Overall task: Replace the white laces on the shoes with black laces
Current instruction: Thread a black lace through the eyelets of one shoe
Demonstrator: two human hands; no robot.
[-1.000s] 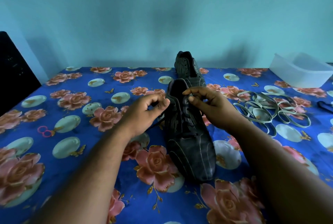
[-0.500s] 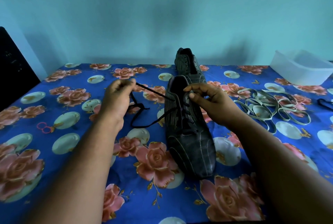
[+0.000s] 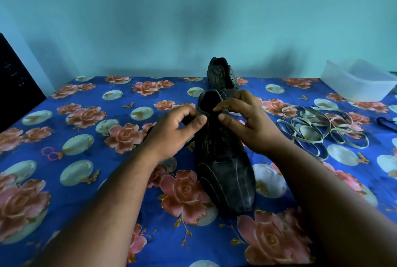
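Hands together at mid-frame, over the near shoe [image 3: 223, 172]: your left hand [image 3: 171, 133] pinches the black lace [image 3: 189, 142] beside the shoe's collar, and your right hand [image 3: 249, 122] pinches at the top eyelets, thumb and forefinger curled in. That shoe lies toe toward you on the floral surface [image 3: 90, 180]; the second shoe [image 3: 222, 75] stands just behind it. White laces [image 3: 318, 129] sprawl at right, a plastic tub [image 3: 358, 82] upper right.

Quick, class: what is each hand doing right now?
Left hand: pinching the black lace beside the near shoe.
Right hand: fingers curled at the shoe's top; grip cannot be told.
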